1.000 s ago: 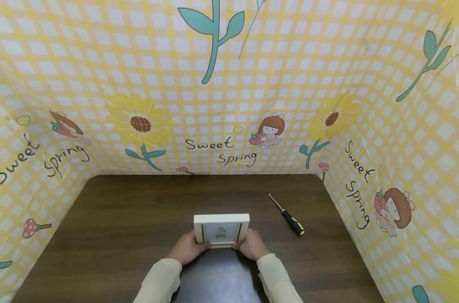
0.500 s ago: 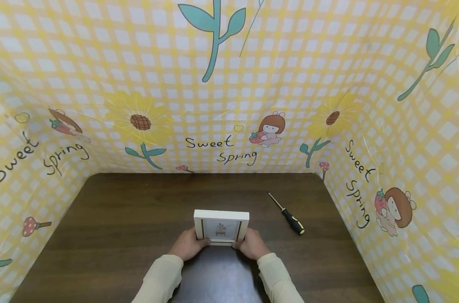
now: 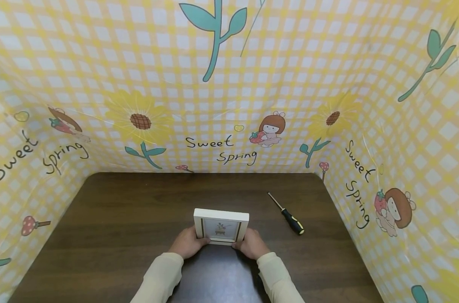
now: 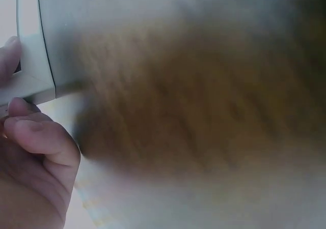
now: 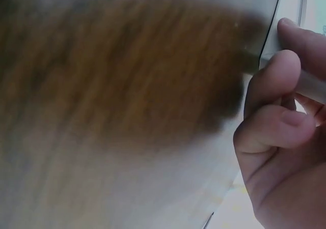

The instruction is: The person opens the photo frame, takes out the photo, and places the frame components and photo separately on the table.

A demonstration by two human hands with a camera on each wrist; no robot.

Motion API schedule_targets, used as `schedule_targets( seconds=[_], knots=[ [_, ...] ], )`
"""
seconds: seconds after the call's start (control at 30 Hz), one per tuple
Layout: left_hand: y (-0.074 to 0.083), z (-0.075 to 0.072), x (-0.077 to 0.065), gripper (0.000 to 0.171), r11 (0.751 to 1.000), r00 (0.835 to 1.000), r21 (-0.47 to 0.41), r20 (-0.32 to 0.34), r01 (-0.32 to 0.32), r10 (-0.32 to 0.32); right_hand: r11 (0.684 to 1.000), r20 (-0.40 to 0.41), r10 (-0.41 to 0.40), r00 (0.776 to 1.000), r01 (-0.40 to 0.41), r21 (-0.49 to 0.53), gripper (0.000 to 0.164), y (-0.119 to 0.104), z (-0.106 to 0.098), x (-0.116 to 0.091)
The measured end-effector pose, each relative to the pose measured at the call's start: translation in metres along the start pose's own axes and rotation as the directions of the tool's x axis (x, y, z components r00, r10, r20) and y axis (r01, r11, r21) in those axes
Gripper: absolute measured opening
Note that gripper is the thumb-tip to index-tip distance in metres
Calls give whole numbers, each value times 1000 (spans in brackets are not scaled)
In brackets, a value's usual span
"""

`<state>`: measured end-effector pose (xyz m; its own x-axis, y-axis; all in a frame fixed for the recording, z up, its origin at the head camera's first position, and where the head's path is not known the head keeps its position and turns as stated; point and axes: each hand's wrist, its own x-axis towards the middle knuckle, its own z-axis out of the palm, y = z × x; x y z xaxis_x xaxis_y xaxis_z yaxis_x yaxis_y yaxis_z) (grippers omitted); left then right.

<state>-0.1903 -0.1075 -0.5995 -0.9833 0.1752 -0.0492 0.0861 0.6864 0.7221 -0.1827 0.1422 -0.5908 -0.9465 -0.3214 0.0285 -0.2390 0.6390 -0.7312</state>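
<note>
A white picture frame [image 3: 221, 215] with a small plant picture behind its front stands tilted near the middle of the table. On its left side, my left hand [image 3: 187, 243] grips the lower corner, thumb over the front edge. My right hand [image 3: 253, 244] holds the opposite lower corner in the same manner. The left wrist view shows the frame's corner [image 4: 38, 61] with curled fingers [image 4: 43, 137] below it. In the right wrist view, fingers [image 5: 277, 130] bend under the other corner [image 5: 272, 46]. The fingers behind the frame are hidden in the head view.
A screwdriver [image 3: 293, 221] with a black and yellow handle lies on the dark wooden table [image 3: 138, 206], right of the frame, its tip pointing away to the back left. Yellow checked cloth [image 3: 214, 105] hangs around the back and both sides of the table.
The frame has tipped back slightly and its top edge has risen a little on the left, so more of the picture shows. Both hands keep their hold. The screwdriver stays put.
</note>
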Motion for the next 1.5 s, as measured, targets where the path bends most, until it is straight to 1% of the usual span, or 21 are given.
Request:
schedule_targets(
  seconds=[0.2, 0.3, 0.53, 0.7, 0.9, 1.13, 1.33, 1.5],
  knots=[
    [0, -1, 3, 27, 1000, 1000, -8, 3, 1, -1, 1000, 6, -13, 1000, 13, -8, 30, -1, 0, -2],
    [0, -2, 5, 25, 1000, 1000, 9, -1, -2, 2, 1000, 5, -18, 1000, 18, -11, 29, -1, 1, -3],
    [0, -3, 7, 25, 999, 1000, 41, -12, 13, -12, 999, -3, -28, 1000, 28, -22, 27, 0, 3, -4],
    [0, -5, 7, 25, 998, 1000, 63, -17, 21, -20, 999, 15, -32, 999, 32, -16, 29, -2, 4, -5],
    [6, -8, 8, 27, 996, 999, 77, -41, 35, -32, 998, 24, -50, 998, 50, -23, 34, -3, 6, -5],
    [13, -6, 10, 30, 996, 997, 67, -53, 60, -56, 998, 16, -48, 999, 48, -43, 37, 0, 4, -6],
    [17, -6, 11, 28, 993, 994, 78, -71, 90, -84, 996, 18, -57, 998, 58, -67, 35, -2, 4, -8],
    [18, -7, 12, 29, 989, 992, 96, -77, 108, -101, 992, 1, -73, 997, 73, -103, 33, -4, 5, -8]
  ],
)
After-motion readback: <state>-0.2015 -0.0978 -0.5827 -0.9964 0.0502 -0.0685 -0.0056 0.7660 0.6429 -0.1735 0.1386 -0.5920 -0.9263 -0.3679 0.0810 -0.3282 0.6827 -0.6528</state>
